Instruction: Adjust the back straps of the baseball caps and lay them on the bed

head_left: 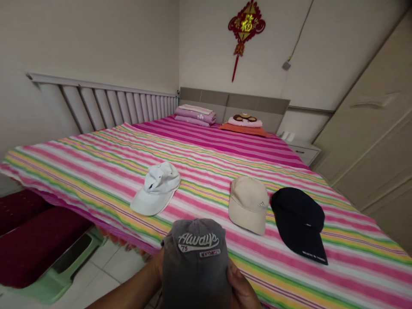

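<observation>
Matt grey cloth cap, glossy plastic stool.

Room ahead of grey cap, flanked by white cap and beige cap

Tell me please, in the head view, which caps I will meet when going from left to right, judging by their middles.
White baseball cap, gray "Always" baseball cap, beige Adidas baseball cap, near-black baseball cap.
</observation>
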